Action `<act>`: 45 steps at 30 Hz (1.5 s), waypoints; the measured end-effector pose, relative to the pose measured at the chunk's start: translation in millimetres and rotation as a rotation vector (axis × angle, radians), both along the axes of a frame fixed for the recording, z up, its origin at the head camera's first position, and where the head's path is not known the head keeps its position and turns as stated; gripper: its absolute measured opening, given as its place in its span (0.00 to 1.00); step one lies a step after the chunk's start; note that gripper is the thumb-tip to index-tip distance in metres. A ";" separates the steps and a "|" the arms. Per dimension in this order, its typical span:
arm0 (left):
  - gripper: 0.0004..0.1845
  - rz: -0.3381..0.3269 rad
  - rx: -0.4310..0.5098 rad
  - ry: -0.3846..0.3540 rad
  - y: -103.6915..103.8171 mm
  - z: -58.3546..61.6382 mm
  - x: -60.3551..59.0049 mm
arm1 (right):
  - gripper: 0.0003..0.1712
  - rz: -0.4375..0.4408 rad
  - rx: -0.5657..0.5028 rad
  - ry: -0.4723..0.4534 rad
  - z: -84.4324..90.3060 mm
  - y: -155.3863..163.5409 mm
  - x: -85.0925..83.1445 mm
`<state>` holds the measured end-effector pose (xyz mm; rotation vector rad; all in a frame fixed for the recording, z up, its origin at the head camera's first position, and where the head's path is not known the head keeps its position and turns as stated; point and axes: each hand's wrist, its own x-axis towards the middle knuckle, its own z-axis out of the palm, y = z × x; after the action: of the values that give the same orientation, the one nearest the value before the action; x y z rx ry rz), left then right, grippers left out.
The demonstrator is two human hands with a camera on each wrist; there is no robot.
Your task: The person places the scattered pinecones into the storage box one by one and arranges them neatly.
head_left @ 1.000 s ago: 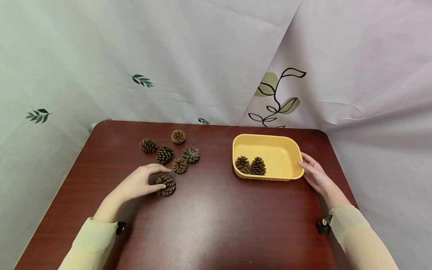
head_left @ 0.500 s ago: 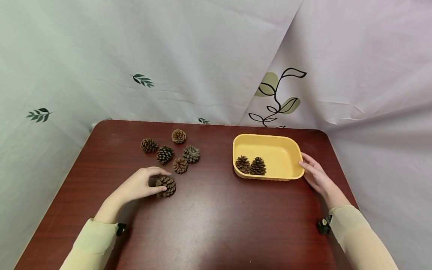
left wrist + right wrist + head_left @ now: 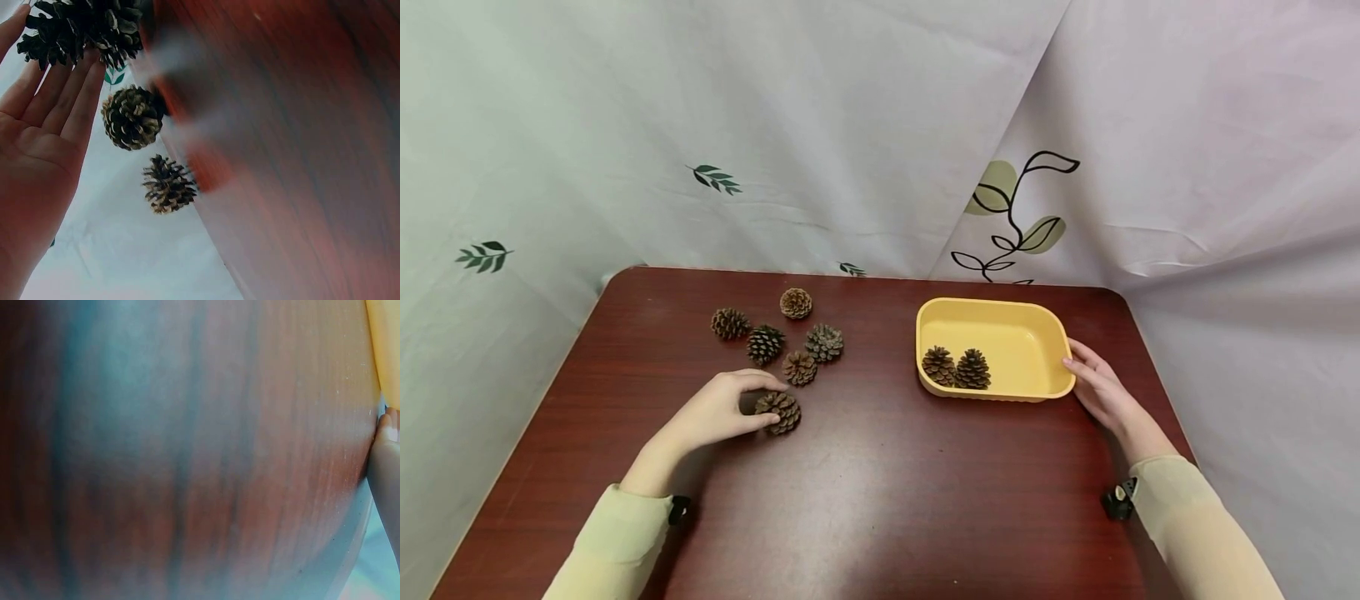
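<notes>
Setting: a makeshift staged recording corner rather than a lived-in room, of a kind that cannot be told more closely. Evidence: one small dark red wood-grain table (image 3: 880,500) with rounded corners, closed in at the back and both sides by creased pale cloth (image 3: 820,108) printed with green leaf sprigs and a black-outlined branch, which hides any wall or furniture. Contents are few and set out as props: loose pine cones (image 3: 782,342) and a yellow plastic tray (image 3: 996,310); a small black clip (image 3: 1118,502) sits at a sleeve cuff.
</notes>
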<state>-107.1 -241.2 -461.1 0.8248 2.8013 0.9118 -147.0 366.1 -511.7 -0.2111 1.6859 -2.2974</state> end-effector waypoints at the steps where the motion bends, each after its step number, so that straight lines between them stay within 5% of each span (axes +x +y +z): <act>1: 0.20 0.001 0.005 -0.002 2.0 -0.2 -0.4 | 0.26 -0.001 0.003 -0.001 0.0 0.0 0.1; 10: 0.21 -0.031 0.033 -0.006 26.4 -0.5 -9.3 | 0.26 -0.008 0.024 -0.014 -0.2 0.3 -0.3; 45: 0.24 -0.234 0.286 0.146 160.7 37.4 -71.7 | 0.26 -0.004 0.021 0.008 -1.2 0.6 -1.7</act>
<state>-178.8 -80.5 -423.7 1.2744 2.6456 1.2727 -148.6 366.7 -512.9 -0.2129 1.7147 -2.2833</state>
